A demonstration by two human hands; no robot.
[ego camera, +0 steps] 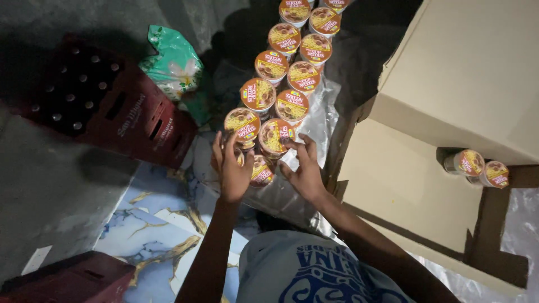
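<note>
Two hands (pixel 269 168) flanked by crate (pixel 106 106) and cardboard box (pixel 460 78).

noodle cup row (pixel 292 73) cut off at top, nearest cup (pixel 261 171) perhaps half hidden

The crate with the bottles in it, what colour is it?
Dark red. The crate sits left of the noodle cups, seen best in the head view.
</note>
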